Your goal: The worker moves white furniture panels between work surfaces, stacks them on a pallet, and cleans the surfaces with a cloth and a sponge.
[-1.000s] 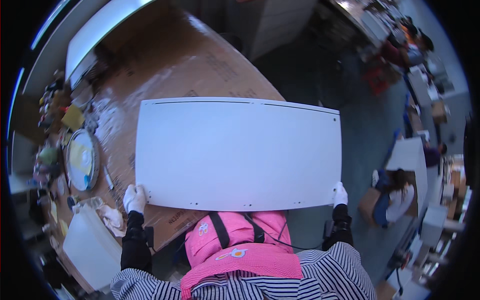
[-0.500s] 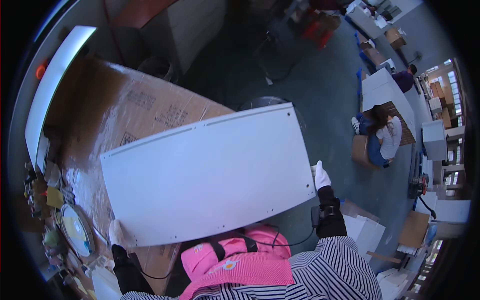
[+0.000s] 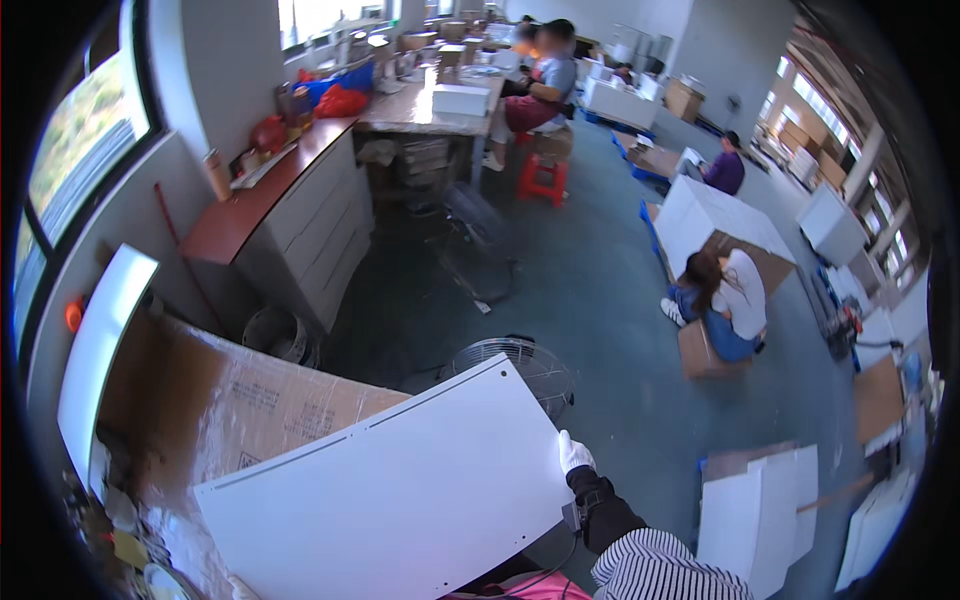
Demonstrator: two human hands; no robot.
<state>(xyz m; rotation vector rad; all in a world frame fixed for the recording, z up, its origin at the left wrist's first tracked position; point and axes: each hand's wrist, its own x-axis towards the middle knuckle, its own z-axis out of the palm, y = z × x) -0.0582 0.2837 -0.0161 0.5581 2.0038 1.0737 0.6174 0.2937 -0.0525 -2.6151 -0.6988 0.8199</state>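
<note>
A large white rectangular panel [image 3: 390, 490], with small holes near its edges and a groove along its far side, lies across the lower middle of the view. My right hand [image 3: 575, 453], in a white glove, grips the panel's right edge, thumb along the rim and the other fingers mostly hidden. At the lower left, only a sliver of my gloved left hand [image 3: 241, 587] shows beside the panel's near left edge; its fingers are largely out of sight. Under and beyond the panel lies a plastic-wrapped brown cardboard surface [image 3: 290, 385].
A floor fan [image 3: 540, 372] stands just past the panel's far right corner. Drawers [image 3: 310, 225] and a bucket [image 3: 278, 335] are beyond the cardboard. A person [image 3: 735, 300] sits on a box at right, near white boards [image 3: 755, 510]. Others sit at a far table [image 3: 400, 115].
The view has tilted up toward the room, so the panel and both hands appear lower. My right hand stays at the panel's right edge.
</note>
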